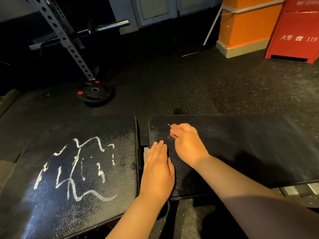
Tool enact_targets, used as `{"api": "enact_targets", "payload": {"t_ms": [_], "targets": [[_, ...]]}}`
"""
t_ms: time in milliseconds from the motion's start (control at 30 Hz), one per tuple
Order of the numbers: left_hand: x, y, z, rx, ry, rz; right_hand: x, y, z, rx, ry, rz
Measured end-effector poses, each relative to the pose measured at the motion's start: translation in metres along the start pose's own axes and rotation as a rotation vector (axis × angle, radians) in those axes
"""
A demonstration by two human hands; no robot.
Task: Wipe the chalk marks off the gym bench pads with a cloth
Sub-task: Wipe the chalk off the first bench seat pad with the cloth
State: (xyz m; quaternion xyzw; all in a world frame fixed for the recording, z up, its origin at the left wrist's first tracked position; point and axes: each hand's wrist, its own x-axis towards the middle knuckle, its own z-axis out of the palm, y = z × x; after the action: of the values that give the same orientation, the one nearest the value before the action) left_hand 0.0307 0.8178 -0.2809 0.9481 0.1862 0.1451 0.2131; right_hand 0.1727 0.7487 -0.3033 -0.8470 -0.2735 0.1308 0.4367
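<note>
Two black bench pads lie side by side with a gap between them. The left pad (86, 135) carries thick white chalk marks (77, 168) scrawled across its middle. The right pad (241, 144) looks almost bare, with only a faint white smudge (168, 137) near my fingers. My left hand (158, 169) rests flat, fingers straight, on the right pad's left edge. My right hand (187, 144) hovers on the same pad with fingers curled, pinching a small white piece (168, 125) whose tip pokes out past the fingertips. No cloth is in view.
A weight plate (95, 94) lies on the dark rubber floor behind the left pad, beside a perforated rack upright (69, 42) and a barbell end (112, 25). An orange pillar (245, 26) and a red cabinet (296, 30) stand at the back right.
</note>
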Motion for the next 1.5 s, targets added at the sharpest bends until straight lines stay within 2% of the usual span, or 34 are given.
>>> {"api": "enact_targets", "payload": {"t_ms": [67,167,233,300,367,400,467,533,567,700,767,900,1100,1167,1267,1300,1433,1500], "targets": [[0.001,0.0,0.001,0.008,0.003,0.001,0.001,0.0,-0.002,0.065,-0.051,-0.081],[0.002,0.002,0.002,-0.002,0.019,-0.011,0.005,0.012,-0.02,0.03,0.08,0.026],[0.001,0.003,0.003,0.001,0.024,-0.019,0.005,0.017,-0.019,-0.081,0.1,0.091],[0.0,0.003,0.006,0.03,0.012,-0.025,0.004,0.008,-0.008,-0.06,0.011,0.03],[0.0,0.003,0.007,0.055,0.01,-0.026,-0.003,0.0,-0.002,-0.019,-0.125,-0.117],[0.0,0.003,0.007,0.06,0.006,-0.028,-0.002,0.004,0.0,-0.014,-0.139,-0.19],[0.0,0.005,0.007,0.067,0.007,-0.024,0.004,0.013,-0.007,-0.088,0.006,-0.12],[0.001,0.005,0.007,0.07,0.016,-0.017,0.007,0.021,-0.012,-0.287,0.157,-0.001],[0.0,0.005,0.007,0.072,0.019,-0.015,0.006,0.018,-0.012,-0.323,0.179,0.024],[-0.001,0.002,0.009,0.083,0.015,-0.01,-0.007,0.0,0.0,-0.179,0.009,-0.219],[-0.001,0.004,0.008,0.088,0.012,-0.016,-0.003,0.01,-0.009,-0.184,0.02,-0.251],[0.0,0.007,0.007,0.076,0.026,-0.013,-0.001,0.022,-0.019,-0.168,0.151,0.036],[-0.001,0.005,0.008,0.075,0.033,-0.016,-0.009,0.006,-0.003,0.083,-0.033,-0.122],[0.0,0.006,0.009,0.074,0.038,-0.011,-0.002,0.014,-0.014,0.1,0.044,-0.081],[-0.001,0.006,0.008,0.067,0.033,-0.019,0.003,0.024,-0.015,0.006,0.194,0.085],[-0.001,0.006,0.007,0.069,0.027,-0.02,0.001,0.02,-0.011,-0.022,0.176,0.08],[-0.001,0.005,0.009,0.078,0.015,-0.006,-0.009,0.007,-0.003,-0.042,0.017,-0.177],[0.0,0.005,0.009,0.095,0.023,-0.01,-0.002,0.015,-0.009,-0.028,0.031,-0.218]]}}
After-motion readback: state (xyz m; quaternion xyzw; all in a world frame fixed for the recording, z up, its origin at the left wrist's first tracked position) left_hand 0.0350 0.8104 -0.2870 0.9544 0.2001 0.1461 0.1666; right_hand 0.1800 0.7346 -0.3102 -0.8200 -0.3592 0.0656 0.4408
